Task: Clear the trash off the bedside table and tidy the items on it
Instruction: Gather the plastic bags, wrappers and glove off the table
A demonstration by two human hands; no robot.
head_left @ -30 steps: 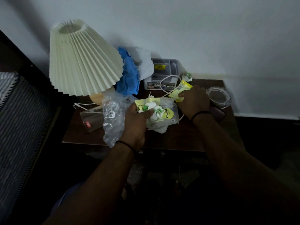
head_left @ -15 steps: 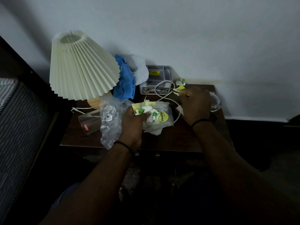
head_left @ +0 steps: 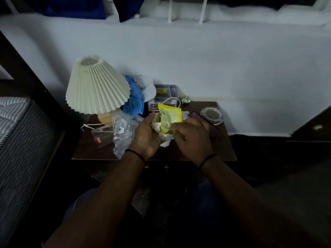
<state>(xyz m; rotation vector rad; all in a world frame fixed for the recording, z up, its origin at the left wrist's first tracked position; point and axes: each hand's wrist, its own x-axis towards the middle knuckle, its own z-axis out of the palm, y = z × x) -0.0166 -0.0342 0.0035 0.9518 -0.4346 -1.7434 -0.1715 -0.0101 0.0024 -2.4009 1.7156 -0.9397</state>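
Observation:
Over the middle of the dark wooden bedside table (head_left: 220, 147), my left hand (head_left: 146, 134) holds a bundle of crumpled white and green trash (head_left: 156, 125). My right hand (head_left: 192, 137) pinches a yellow wrapper (head_left: 169, 116) and holds it upright against that bundle. A crumpled clear plastic bag (head_left: 122, 132) lies just left of my left hand. One small crumpled green-white scrap (head_left: 186, 99) lies at the table's back edge.
A pleated cream lamp (head_left: 97, 86) stands at the back left, with a blue bag (head_left: 134, 99), a white bag (head_left: 149, 88) and a grey box (head_left: 165, 94) behind. A clear tumbler (head_left: 102, 135) lies on its side. A phone (head_left: 206, 122) and glass ashtray (head_left: 212, 115) sit right. Bed on the left.
My right hand came back from the table's rear with the yellow wrapper and brought it to the bundle in my left hand. The camera pulled back and tilted up.

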